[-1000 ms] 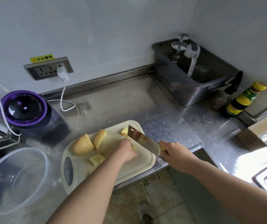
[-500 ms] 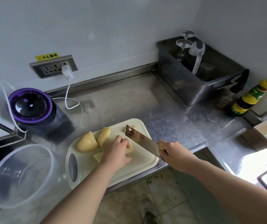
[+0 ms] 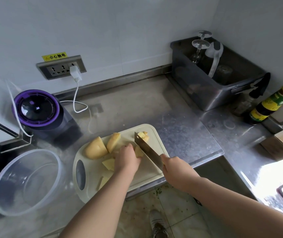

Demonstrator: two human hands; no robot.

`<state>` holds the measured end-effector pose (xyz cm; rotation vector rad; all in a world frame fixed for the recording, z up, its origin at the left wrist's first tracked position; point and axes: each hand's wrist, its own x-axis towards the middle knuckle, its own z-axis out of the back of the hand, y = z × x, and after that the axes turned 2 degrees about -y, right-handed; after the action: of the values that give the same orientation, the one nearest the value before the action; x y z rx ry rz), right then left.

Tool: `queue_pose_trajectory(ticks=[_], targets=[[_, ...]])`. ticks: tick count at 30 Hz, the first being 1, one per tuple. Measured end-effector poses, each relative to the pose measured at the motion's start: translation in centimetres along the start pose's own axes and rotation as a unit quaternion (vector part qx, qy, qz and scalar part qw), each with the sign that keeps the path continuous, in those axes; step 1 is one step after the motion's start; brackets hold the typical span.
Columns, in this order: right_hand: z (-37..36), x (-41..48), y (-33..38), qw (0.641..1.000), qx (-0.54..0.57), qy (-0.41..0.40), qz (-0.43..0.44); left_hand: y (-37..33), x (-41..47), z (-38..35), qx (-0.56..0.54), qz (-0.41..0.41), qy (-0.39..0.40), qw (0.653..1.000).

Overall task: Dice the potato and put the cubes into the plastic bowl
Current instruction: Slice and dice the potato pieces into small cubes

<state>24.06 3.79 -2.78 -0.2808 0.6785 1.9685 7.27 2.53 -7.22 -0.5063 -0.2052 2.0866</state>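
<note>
worktop (image 3: pixel 154 103): mottled steel | bowl (image 3: pixel 8 177): round, clear plastic, set left of board | board (image 3: pixel 145 172): cream, rounded, slotted | knife (image 3: pixel 145 148): flat rectangular blade, laid diagonally, pointed far-left, handle clamped in right grip (image 3: pixel 173 169) | potato (image 3: pixel 138 152): pale wedge on board, just beside blade, held by curled left grip (image 3: pixel 127 157)

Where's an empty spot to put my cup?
The steel counter is bare behind the cutting board, between the purple appliance and the dark bin, and right of the board toward the bottle. The board itself is crowded: potato pieces, knife, left hand, right hand.
</note>
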Motion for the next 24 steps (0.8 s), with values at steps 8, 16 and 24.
queue_pose_trajectory(ticks=[8, 16, 24], targets=[[-0.7, 0.0, 0.2, 0.999, -0.035, 0.007, 0.000, 1.1, 0.4, 0.5, -0.162, 0.040, 0.063, 0.984], [-0.7, -0.4, 0.4, 0.998, -0.055, 0.003, 0.021, 1.8, 1.5, -0.3, -0.261, 0.078, 0.076, 0.959], [-1.4, -0.2, 0.6, 0.998, -0.064, 0.000, 0.018, 1.7, 1.7, -0.4, -0.254, 0.109, 0.082, 0.958]])
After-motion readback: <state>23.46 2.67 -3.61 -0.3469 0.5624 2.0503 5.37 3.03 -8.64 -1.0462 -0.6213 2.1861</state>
